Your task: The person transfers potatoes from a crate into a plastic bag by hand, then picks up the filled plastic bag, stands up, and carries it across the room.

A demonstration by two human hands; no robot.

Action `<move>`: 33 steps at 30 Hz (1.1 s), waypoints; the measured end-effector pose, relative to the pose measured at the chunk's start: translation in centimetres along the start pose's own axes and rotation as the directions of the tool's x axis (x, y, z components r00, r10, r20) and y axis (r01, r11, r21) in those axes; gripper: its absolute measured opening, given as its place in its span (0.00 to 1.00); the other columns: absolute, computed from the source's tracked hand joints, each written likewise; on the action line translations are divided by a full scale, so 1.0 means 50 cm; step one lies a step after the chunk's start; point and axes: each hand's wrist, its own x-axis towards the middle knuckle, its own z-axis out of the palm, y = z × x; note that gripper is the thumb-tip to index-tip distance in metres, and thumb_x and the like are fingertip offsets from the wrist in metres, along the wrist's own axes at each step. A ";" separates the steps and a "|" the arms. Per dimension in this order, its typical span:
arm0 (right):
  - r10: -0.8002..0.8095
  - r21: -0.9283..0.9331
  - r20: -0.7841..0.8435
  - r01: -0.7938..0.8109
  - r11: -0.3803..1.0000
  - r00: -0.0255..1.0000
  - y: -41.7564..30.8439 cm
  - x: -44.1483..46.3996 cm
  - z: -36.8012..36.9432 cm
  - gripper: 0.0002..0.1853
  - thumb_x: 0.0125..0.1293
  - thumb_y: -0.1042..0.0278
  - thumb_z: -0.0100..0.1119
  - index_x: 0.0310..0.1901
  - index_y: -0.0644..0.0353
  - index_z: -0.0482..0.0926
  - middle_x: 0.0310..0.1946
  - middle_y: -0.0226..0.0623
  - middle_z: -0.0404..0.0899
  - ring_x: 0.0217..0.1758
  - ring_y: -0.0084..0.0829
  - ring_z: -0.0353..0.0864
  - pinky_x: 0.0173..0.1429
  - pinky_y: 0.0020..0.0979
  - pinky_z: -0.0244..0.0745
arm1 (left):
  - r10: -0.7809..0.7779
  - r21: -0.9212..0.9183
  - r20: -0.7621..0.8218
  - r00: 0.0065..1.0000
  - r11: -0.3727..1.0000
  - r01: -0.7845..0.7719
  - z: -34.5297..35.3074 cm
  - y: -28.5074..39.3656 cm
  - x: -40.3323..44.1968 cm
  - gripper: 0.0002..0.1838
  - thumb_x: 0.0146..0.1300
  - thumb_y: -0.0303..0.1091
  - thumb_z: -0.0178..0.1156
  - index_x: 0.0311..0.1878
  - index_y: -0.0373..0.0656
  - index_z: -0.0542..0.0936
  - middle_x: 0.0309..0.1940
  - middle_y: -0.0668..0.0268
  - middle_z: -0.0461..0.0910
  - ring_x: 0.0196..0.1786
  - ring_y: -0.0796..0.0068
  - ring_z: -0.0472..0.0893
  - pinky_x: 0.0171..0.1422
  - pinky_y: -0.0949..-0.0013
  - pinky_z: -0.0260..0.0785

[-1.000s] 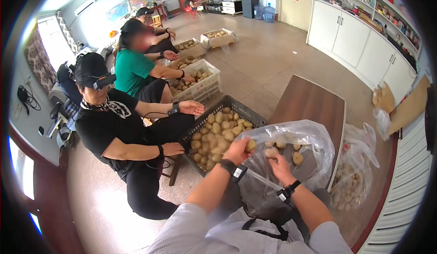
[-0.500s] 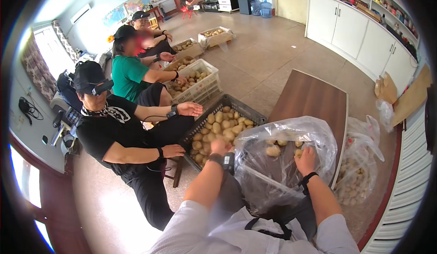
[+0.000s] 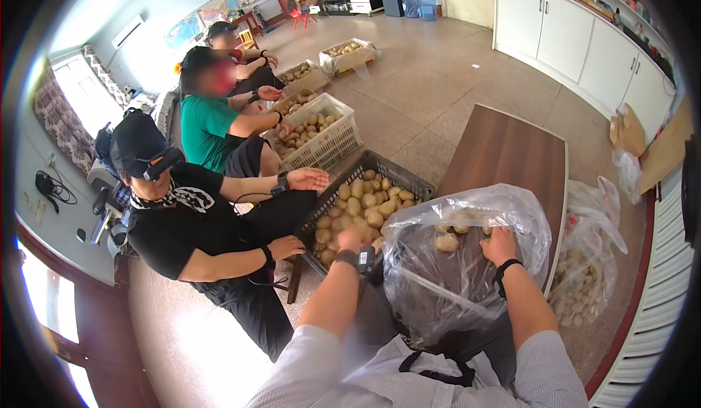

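My left hand (image 3: 353, 241) is low over the near side of a black plastic crate (image 3: 305, 251) full of potatoes (image 3: 374, 203). Its fingers are smeared and partly hidden, so I cannot tell whether it grips a potato. Inside a clear plastic bag (image 3: 431, 291) lying open in front of me, my right hand (image 3: 499, 246) is closed round a potato, mostly covered by the fingers. A few more potatoes (image 3: 447, 242) lie in the bag close by, left of that hand.
A brown wooden tabletop (image 3: 504, 152) extends beyond the bag. On the floor at right stands another clear bag of potatoes (image 3: 577, 291). A co-worker in black (image 3: 179, 218) sits left, hands near the crate. Others sit farther back beside a white crate (image 3: 325, 149) and boxes.
The whole view has shifted slightly. My right hand has moved a little farther over the potato at the bag's far side; my left hand stays low over the crate.
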 end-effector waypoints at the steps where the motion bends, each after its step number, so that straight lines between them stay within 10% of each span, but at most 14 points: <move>1: 0.002 0.001 0.002 -0.002 1.000 1.000 -0.005 0.005 -0.009 0.37 0.50 0.62 0.72 0.61 0.61 0.67 0.60 0.53 0.69 0.61 0.55 0.69 0.66 0.47 0.66 | -0.010 -0.017 0.018 1.000 1.000 0.010 -0.002 -0.002 -0.001 0.14 0.48 0.43 0.68 0.34 0.45 0.84 0.30 0.59 0.84 0.36 0.59 0.84 0.37 0.59 0.75; 12: 0.006 -0.091 0.290 0.021 0.996 0.957 -0.043 0.024 -0.024 0.35 0.52 0.61 0.70 0.61 0.62 0.69 0.61 0.53 0.69 0.62 0.56 0.69 0.63 0.49 0.71 | 0.003 -0.016 -0.045 0.999 1.000 -0.004 0.006 -0.017 0.000 0.14 0.45 0.46 0.68 0.32 0.48 0.85 0.29 0.59 0.84 0.36 0.58 0.84 0.39 0.60 0.74; 24: -0.010 -0.057 -0.084 0.005 0.998 0.996 -0.073 -0.099 0.017 0.36 0.53 0.65 0.69 0.63 0.56 0.64 0.66 0.41 0.62 0.58 0.52 0.72 0.55 0.48 0.74 | -0.050 -0.023 0.083 0.995 0.998 0.052 0.012 -0.017 0.014 0.09 0.43 0.44 0.67 0.29 0.56 0.86 0.29 0.63 0.84 0.36 0.59 0.84 0.39 0.57 0.74; 33: 0.037 -0.039 -0.028 -0.038 0.999 0.999 -0.073 -0.179 -0.008 0.30 0.57 0.62 0.64 0.62 0.52 0.66 0.64 0.38 0.64 0.56 0.48 0.72 0.53 0.47 0.73 | 0.083 0.179 0.090 0.992 0.979 -0.098 0.021 -0.055 0.026 0.07 0.56 0.40 0.61 0.33 0.51 0.85 0.37 0.60 0.85 0.39 0.55 0.84 0.39 0.54 0.76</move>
